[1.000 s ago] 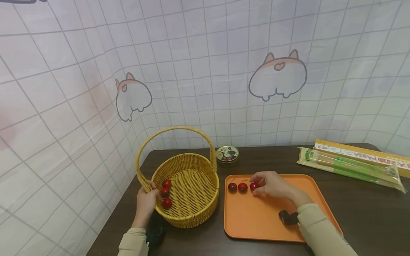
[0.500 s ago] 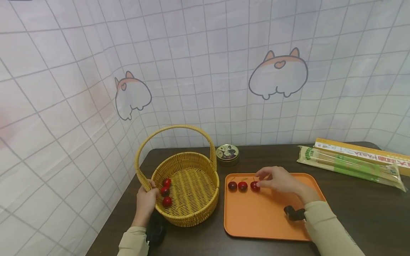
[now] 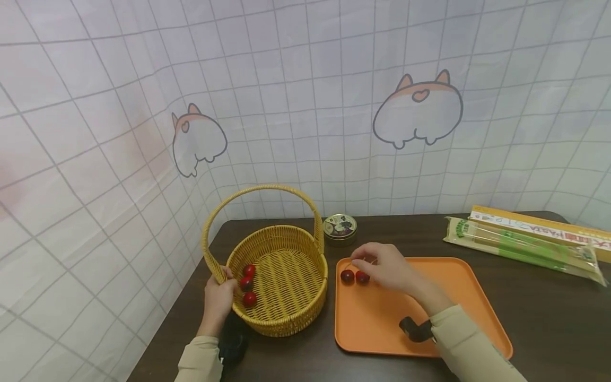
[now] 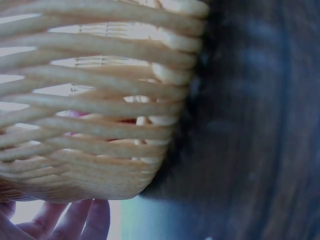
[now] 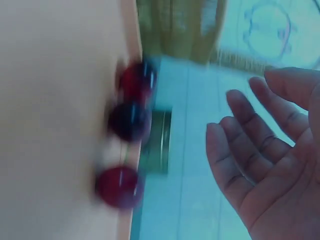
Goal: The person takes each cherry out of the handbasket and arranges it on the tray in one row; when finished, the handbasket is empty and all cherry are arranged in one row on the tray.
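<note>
A woven yellow basket [image 3: 281,276] with a hoop handle stands at the table's left and holds three red cherries [image 3: 249,298] along its left wall. My left hand [image 3: 220,291] grips the basket's left rim; its fingers [image 4: 75,222] show below the wicker wall [image 4: 100,150]. To the right lies an orange tray [image 3: 458,302] with cherries [image 3: 347,276] in a row near its far left corner. My right hand [image 3: 371,263] hovers over that row and hides one cherry in the head view. The right wrist view shows three cherries [image 5: 129,121] and the hand [image 5: 260,150] open, holding nothing.
A small round tin [image 3: 340,228] stands behind the basket and tray. A green-banded pasta packet [image 3: 520,246] and a long yellow box [image 3: 539,229] lie at the far right. The dark table [image 3: 549,323] meets a tiled cloth backdrop [image 3: 305,106] at the back and left.
My right hand has let go of the rightmost cherry on the tray and shifted left over the row. The left hand stays on the basket rim.
</note>
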Available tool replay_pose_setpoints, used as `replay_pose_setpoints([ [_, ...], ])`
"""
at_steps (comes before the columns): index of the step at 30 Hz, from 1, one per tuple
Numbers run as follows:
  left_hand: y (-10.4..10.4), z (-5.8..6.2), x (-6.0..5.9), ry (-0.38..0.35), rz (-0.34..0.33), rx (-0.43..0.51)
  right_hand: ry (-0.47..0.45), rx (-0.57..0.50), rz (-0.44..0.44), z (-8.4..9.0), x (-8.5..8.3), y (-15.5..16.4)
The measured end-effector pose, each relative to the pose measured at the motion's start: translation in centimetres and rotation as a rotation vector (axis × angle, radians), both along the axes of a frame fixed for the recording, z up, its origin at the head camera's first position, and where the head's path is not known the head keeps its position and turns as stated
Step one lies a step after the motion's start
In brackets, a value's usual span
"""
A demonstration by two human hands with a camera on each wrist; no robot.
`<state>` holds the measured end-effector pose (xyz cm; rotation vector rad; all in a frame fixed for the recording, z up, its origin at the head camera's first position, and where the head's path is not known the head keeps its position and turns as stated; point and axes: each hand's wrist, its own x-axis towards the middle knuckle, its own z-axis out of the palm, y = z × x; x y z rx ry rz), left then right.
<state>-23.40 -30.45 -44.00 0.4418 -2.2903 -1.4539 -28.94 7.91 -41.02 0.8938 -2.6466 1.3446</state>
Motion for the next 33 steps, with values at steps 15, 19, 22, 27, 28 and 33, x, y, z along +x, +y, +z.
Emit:
replay_pose_setpoints([
  [15, 0.0, 0.3, -0.3, 0.018, 0.002, 0.02, 0.13, 0.036, 0.25, 1.6, 1.7, -9.4],
  [19, -0.1, 0.3, -0.1, 0.014, 0.021, -0.028, 0.105, 0.076, 0.284, 2.0, 1.5, -11.3],
  [22, -0.1, 0.2, 0.0, 0.015, 0.038, -0.067, 0.061, 0.107, 0.339, 2.1, 1.3, -12.8],
  [27, -0.1, 0.1, 0.0, 0.025, 0.046, -0.094, 0.015, 0.185, 0.412, 1.4, 1.1, -15.4],
  [28, 0.0, 0.1, 0.1, 0.029, 0.048, -0.099, 0.01, 0.2, 0.421, 1.2, 1.1, -15.9],
  [33, 0.1, 0.0, 0.3, 0.025, 0.037, -0.119, 0.001, 0.263, 0.418, 0.2, 1.1, -18.1],
])
